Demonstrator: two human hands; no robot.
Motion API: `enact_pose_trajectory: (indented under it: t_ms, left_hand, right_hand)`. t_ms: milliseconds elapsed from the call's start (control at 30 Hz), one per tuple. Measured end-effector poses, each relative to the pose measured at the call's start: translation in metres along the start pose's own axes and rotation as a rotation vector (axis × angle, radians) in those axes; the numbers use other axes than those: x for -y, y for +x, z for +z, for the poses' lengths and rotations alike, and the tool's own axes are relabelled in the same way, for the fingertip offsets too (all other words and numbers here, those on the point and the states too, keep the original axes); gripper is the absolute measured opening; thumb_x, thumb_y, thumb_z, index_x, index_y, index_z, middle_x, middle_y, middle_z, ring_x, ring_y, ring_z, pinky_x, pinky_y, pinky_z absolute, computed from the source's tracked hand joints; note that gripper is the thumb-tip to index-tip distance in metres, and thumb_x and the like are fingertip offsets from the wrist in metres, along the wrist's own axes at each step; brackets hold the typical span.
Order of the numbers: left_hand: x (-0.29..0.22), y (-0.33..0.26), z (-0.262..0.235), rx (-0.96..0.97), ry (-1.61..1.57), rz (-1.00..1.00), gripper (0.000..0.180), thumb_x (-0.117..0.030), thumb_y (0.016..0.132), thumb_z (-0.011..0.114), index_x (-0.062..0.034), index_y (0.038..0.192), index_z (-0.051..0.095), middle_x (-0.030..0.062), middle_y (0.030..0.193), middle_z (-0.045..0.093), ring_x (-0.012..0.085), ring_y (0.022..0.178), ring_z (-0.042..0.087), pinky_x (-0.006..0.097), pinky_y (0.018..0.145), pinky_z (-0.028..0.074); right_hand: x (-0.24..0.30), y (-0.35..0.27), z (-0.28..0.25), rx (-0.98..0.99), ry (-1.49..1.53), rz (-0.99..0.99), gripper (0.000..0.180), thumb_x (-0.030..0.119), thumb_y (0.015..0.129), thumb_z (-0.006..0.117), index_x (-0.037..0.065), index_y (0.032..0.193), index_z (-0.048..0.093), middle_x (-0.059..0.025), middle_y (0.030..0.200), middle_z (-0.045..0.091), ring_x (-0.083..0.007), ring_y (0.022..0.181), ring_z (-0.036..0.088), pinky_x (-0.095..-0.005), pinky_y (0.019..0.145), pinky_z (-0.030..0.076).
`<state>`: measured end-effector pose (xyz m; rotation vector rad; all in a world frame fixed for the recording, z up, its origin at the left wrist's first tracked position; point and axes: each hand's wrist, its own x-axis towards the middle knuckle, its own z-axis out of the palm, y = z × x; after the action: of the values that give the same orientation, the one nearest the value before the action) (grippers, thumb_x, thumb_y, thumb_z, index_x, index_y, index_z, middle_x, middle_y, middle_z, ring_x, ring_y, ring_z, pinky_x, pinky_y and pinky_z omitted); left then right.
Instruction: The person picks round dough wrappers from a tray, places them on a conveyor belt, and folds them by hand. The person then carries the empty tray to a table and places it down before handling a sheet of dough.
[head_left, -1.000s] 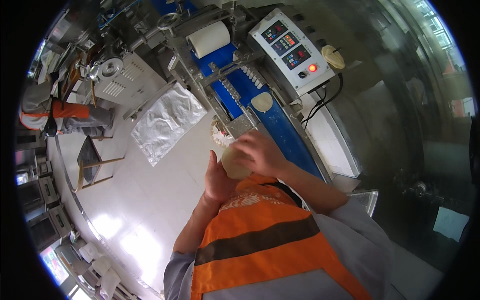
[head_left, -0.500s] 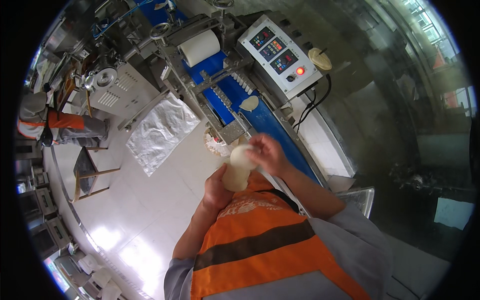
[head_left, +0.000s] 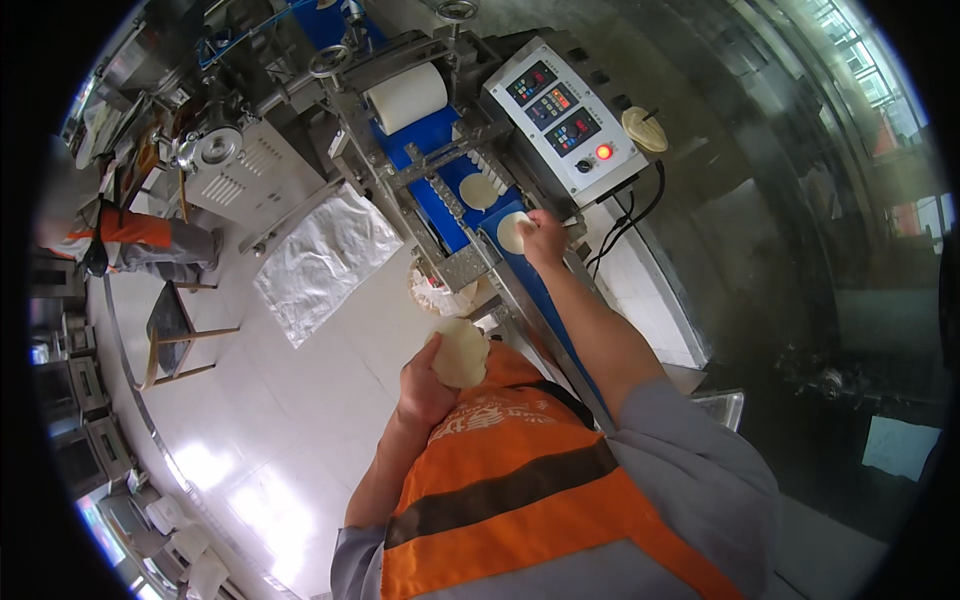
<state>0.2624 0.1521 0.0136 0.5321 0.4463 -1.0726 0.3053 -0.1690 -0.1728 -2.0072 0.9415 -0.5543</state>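
My left hand (head_left: 425, 388) is closed around pale round dough wrappers (head_left: 461, 352), with the thumb on top, in front of my apron. They appear to be a stack; how many cannot be seen. My right hand (head_left: 543, 242) reaches out over the blue conveyor belt (head_left: 545, 290) and pinches the right edge of a single dough wrapper (head_left: 512, 233). Just beyond it, another dough wrapper (head_left: 478, 191) lies flat on the belt beside a row of white rollers.
A white roller (head_left: 408, 98) spans the belt at the far end. To its right stands a control box (head_left: 566, 118) with a lit red button; dough pieces (head_left: 644, 130) hang behind it. A silvery sheet (head_left: 328, 262), a chair (head_left: 178, 335) and another person (head_left: 140, 235) are at left.
My right hand has moved away from the dough in my left hand, forward to the belt, and now grips another wrapper there. A further wrapper has appeared on the belt behind it.
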Motion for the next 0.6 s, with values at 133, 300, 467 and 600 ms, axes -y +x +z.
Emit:
enact_pose_trajectory:
  t_ms: [133, 300, 467, 600]
  left_hand:
    - [0.001, 0.003, -0.004, 0.003, -0.076, 0.043, 0.048, -0.031, 0.108, 0.033, 0.0004, 0.142, 0.044, 0.0173, 0.138, 0.054, 0.0349, 0.125, 0.054, 0.05, 0.104, 0.045]
    - [-0.003, 0.001, 0.01, 0.134, -0.024, -0.017, 0.059, -0.046, 0.107, 0.027, -0.0042, 0.146, 0.042, 0.0145, 0.14, 0.053, 0.0324, 0.127, 0.052, 0.05, 0.104, 0.044]
    - [-0.002, 0.004, 0.011, 0.141, 0.122, -0.084, 0.072, -0.06, 0.103, 0.024, -0.0051, 0.146, 0.041, 0.0149, 0.14, 0.052, 0.0324, 0.129, 0.051, 0.049, 0.105, 0.043]
    - [-0.003, 0.012, 0.012, 0.091, 0.023, -0.185, 0.064, -0.055, 0.105, 0.03, -0.0064, 0.144, 0.043, 0.0117, 0.139, 0.054, 0.0293, 0.125, 0.054, 0.046, 0.103, 0.046]
  right_hand:
    - [0.024, -0.007, -0.006, -0.011, -0.108, -0.148, 0.035, 0.019, 0.073, 0.083, 0.003, 0.101, 0.068, -0.0121, 0.091, 0.072, -0.0252, 0.083, 0.069, -0.037, 0.075, 0.054]
    - [0.079, -0.048, -0.038, -0.05, -0.162, -0.375, 0.036, 0.023, 0.076, 0.084, 0.004, 0.102, 0.068, -0.0093, 0.095, 0.071, -0.025, 0.085, 0.067, -0.0365, 0.075, 0.053]
    - [0.165, -0.12, -0.088, 0.861, 0.291, -0.277, 0.02, 0.014, 0.081, 0.078, 0.006, 0.097, 0.071, -0.0075, 0.097, 0.071, -0.0242, 0.09, 0.066, -0.0342, 0.077, 0.052]
    - [0.168, -0.141, -0.097, 0.589, 0.136, -0.707, 0.015, 0.01, 0.079, 0.078, 0.007, 0.093, 0.072, -0.0088, 0.097, 0.072, -0.028, 0.089, 0.067, -0.0362, 0.076, 0.053]
